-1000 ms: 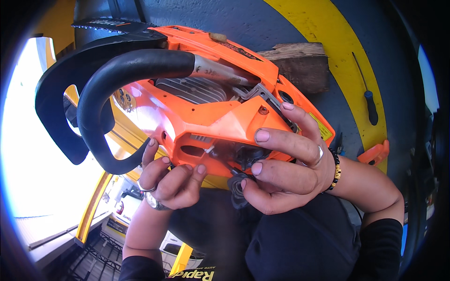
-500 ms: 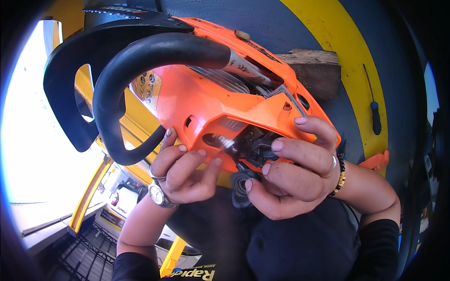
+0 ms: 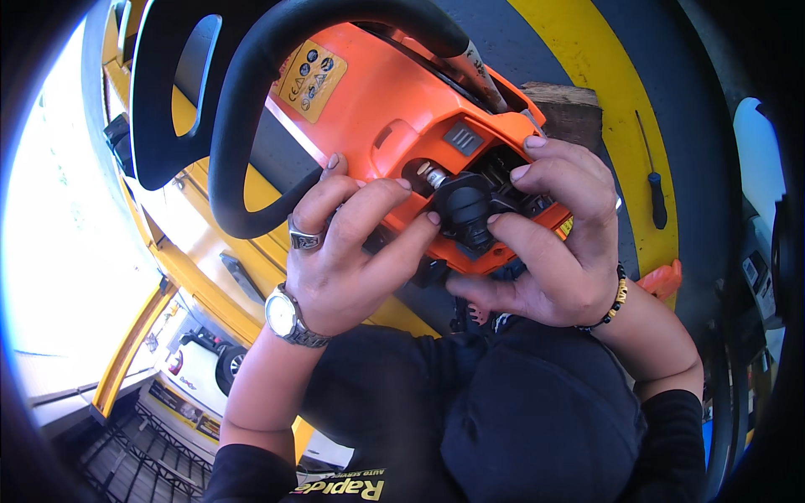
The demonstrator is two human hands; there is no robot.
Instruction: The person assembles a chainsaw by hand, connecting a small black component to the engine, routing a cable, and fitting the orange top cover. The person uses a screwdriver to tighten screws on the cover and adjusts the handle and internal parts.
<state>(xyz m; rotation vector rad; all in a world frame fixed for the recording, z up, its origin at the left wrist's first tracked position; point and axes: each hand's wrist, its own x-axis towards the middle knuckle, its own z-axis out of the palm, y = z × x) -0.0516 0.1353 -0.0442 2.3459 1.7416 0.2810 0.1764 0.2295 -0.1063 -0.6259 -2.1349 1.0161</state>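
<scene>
An orange chainsaw (image 3: 352,101) lies tilted before me, with its black front handle (image 3: 243,109) and black hand guard (image 3: 155,134) at the left. In the housing's opening sits a spark plug (image 3: 432,174), its white and metal end showing. A black rubber spark plug boot (image 3: 464,205) is right beside the plug; whether they touch I cannot tell. My left hand (image 3: 352,243) is closed on the opening's left edge, thumb tip against the boot. With bent fingers, my right hand (image 3: 558,239) holds the boot's right side, its thumb low under the housing.
A wooden block (image 3: 562,113) lies behind the saw on the dark and yellow surface. Farther right is a blue-handled screwdriver (image 3: 657,197). An orange plastic piece (image 3: 662,281) shows beyond my right wrist. Yellow frame bars (image 3: 138,348) stand at the left.
The chainsaw has tipped and shifted right, turning its opening toward me. The boot has moved up from below the housing to beside the spark plug. Both hands have moved up with it.
</scene>
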